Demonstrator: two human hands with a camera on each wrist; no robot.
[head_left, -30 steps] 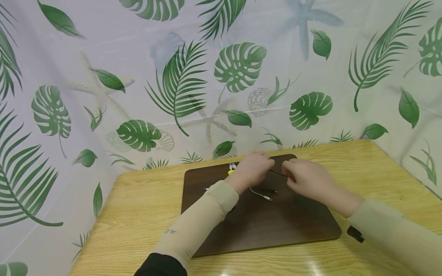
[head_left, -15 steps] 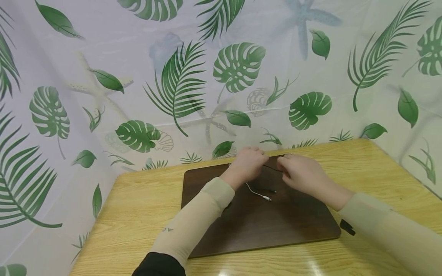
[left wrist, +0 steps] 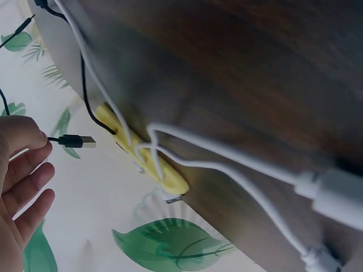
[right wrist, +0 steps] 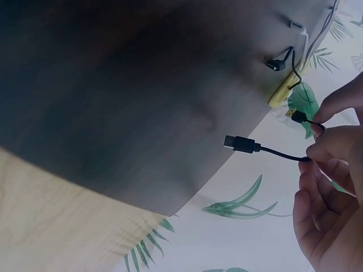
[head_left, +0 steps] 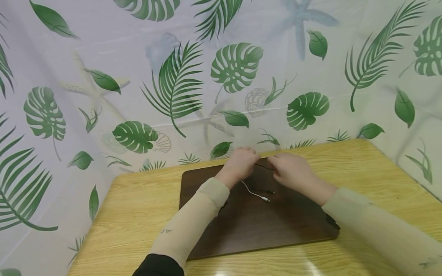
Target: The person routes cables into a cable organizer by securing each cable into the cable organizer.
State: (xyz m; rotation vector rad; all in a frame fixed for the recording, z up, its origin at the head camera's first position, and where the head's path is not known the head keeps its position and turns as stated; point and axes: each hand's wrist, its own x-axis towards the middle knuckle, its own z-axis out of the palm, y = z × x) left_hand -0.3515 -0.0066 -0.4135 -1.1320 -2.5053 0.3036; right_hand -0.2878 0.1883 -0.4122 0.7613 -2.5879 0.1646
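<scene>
In the head view, my left hand (head_left: 239,165) and right hand (head_left: 291,170) are raised above the far edge of the dark brown board (head_left: 269,226), with a short black USB cable (head_left: 264,166) strung between them. The left hand pinches it just behind a USB plug (left wrist: 74,141). Thumb and finger of the right hand grip the other end, and a black plug (right wrist: 243,144) sticks out past them. A yellow cable organizer (left wrist: 153,158) lies at the board's edge, with white cables (left wrist: 215,150) and a black cable through it. In the head view the left hand hides it.
On the board lie a white plug (head_left: 265,199) and a thin black cable end (head_left: 269,191). The light wooden table (head_left: 145,207) surrounds the board. Behind it hangs a leaf-patterned cloth (head_left: 193,84).
Both hands have shifted left in the head view, still holding the black cable between them. The left hand now covers the yellow organizer, which showed a second ago.
</scene>
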